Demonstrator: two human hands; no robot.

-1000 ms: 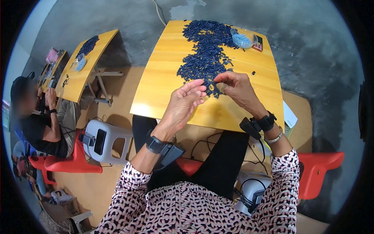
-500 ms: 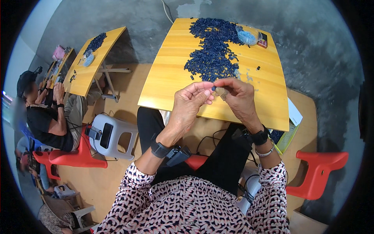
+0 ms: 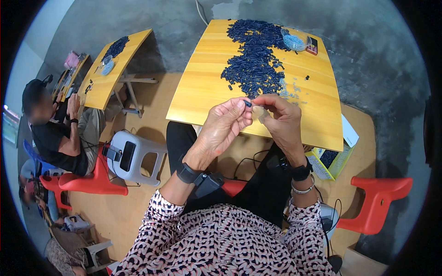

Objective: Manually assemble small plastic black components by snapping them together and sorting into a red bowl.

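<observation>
My left hand (image 3: 224,123) pinches a small dark blue cylindrical piece (image 3: 248,104) between thumb and index finger, just above the near edge of the wooden-topped table (image 3: 193,87). Almost touching it, my right hand (image 3: 282,116) has its thumb and index finger drawn together; whatever is between them is too small to make out. A pale translucent covering (image 3: 259,113) shows at the right fingertips. Beyond both hands spreads a large heap of similar dark blue pieces (image 3: 253,73), with small clear bits (image 3: 290,89) scattered at its right.
A clear bowl of light blue bits (image 3: 293,42) stands at the far right beside a red and black box (image 3: 312,46). A yellow-green crate (image 3: 331,168) sits right of the table. Red stool (image 3: 372,204) at right, grey stool (image 3: 133,156) at left. Another person (image 3: 57,138) works at the left table.
The dark blue piece has turned and shows more of its side in my left fingers. My right fingertips have shifted slightly away from it. The whole view has shifted slightly.
</observation>
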